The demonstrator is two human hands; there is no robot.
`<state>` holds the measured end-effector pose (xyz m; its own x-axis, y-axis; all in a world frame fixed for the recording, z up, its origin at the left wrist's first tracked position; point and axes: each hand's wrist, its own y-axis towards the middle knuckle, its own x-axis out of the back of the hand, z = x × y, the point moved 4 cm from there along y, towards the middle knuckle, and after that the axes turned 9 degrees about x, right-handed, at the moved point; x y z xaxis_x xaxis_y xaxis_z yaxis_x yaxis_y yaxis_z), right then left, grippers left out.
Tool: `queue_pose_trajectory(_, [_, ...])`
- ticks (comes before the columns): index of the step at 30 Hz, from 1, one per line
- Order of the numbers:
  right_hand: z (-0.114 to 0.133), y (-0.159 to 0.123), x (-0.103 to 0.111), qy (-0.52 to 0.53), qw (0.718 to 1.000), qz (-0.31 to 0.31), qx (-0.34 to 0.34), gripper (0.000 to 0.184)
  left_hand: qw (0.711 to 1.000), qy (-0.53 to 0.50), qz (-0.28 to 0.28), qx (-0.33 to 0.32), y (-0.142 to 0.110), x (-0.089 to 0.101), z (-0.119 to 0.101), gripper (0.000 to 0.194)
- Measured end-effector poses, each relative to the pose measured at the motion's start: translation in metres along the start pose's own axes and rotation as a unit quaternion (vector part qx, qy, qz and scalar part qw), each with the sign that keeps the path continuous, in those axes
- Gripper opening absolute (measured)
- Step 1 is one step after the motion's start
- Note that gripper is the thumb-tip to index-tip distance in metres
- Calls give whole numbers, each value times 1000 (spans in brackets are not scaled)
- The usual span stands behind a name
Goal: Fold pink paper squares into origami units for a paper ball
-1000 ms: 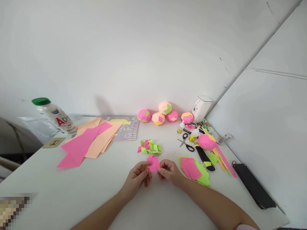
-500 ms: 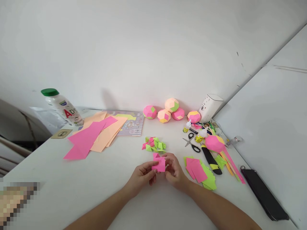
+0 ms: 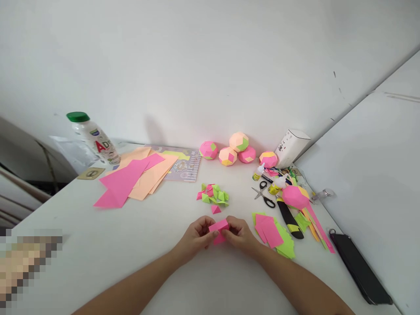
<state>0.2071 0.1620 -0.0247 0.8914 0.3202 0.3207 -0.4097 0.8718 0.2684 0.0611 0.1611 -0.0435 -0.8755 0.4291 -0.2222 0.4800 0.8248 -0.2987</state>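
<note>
Between my two hands is a small piece of pink paper (image 3: 219, 225) with a crease across it, its upper part tipped over. My left hand (image 3: 197, 235) pinches its left edge, thumb in front. On the right edge, my right hand (image 3: 240, 232) grips it with thumb and fingers. Just beyond my fingers lies a single folded pink paper piece (image 3: 216, 209), in front of a small heap of folded green and pink pieces (image 3: 213, 195). Right of my right hand, pink paper pieces (image 3: 273, 232) rest on green ones (image 3: 286, 245).
Pink and peach sheets (image 3: 121, 183) spread at the left beside a white bottle (image 3: 98, 142). Several faceted paper balls (image 3: 228, 156) sit by the wall. Scissors (image 3: 264, 194), glue bottles (image 3: 274, 187), a black-and-yellow cutter (image 3: 290, 220) and a dark phone (image 3: 359, 267) lie rightward.
The pink paper was held flat and upright; now it is creased, its top edge tipped over. My right fingers have closed in on it. The view has shifted slightly.
</note>
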Motion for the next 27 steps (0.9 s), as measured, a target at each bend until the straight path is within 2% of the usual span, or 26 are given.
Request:
queue_pose_trajectory(6, [-4,-1,-3,4,999,40,-14,14,1000,-13,-2,2,1,1,2,26])
queue_pose_trajectory(10, [-7,-2,-2,26,999,36,-31,13,1000,-9,21,0,0,1,2,23])
queue_pose_trajectory(14, [-9,-2,-2,39,998,39,-38,10,998,13,59,5,-2,-2,2,29])
queue_pose_trajectory(20, [-9,-2,-1,61,997,35,-30,15,995,-9,83,-47,-1,-3,-2,33])
queue_pose_trajectory(23, [-8,-1,-1,74,997,28,-23,19,996,4,76,-54,1,-1,0,35])
queue_pose_trajectory(27, [-6,0,1,50,999,7,-9,21,997,49,32,-40,1,0,2,34])
